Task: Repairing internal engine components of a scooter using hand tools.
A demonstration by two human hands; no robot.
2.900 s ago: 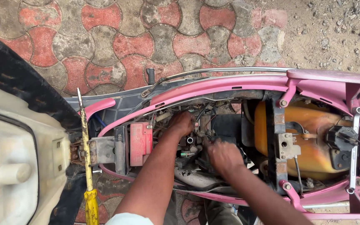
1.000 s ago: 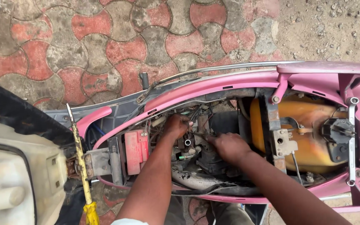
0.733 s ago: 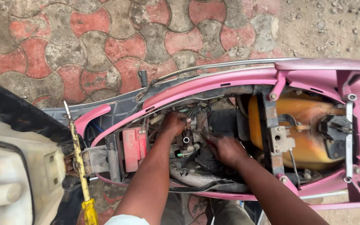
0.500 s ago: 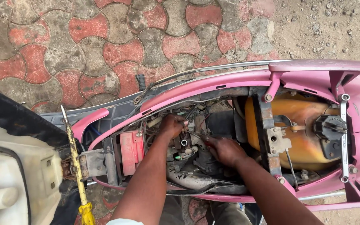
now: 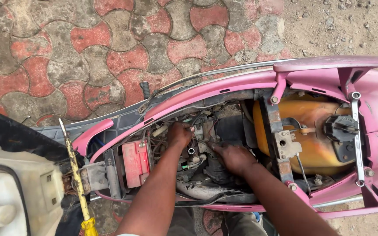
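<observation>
Pink scooter frame (image 5: 224, 87), seat off. Orange fuel tank (image 5: 311, 140) centre right, red battery (image 5: 135, 162) lower left. Left hand (image 5: 180, 133) and right hand (image 5: 235, 158) reach into engine parts (image 5: 200, 150), centre; grip can't be told. Red-grey paving (image 5: 110, 48) above.

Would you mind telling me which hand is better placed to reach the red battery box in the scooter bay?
Probably the left hand: it works in the wiring right beside the red battery box, while the right hand sits further over, toward the orange fuel tank.
</observation>
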